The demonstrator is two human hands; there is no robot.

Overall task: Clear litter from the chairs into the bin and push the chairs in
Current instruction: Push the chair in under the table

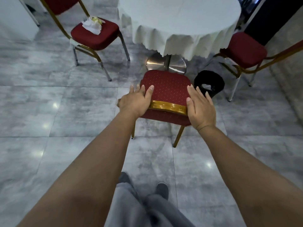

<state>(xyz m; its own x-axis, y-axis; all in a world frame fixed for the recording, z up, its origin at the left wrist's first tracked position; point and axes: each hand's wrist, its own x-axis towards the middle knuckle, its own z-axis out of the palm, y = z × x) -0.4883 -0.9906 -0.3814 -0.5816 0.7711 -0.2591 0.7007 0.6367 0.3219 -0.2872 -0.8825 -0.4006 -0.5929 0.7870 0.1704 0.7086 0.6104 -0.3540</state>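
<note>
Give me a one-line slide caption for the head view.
Both hands, left hand and right hand, on the near chair by the bin; litter waits on another.

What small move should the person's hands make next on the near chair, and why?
Probably push it forward under the table: both hands, left and right, already rest open on the near chair back, its seat looks clear, and it stands short of the tablecloth.
</note>
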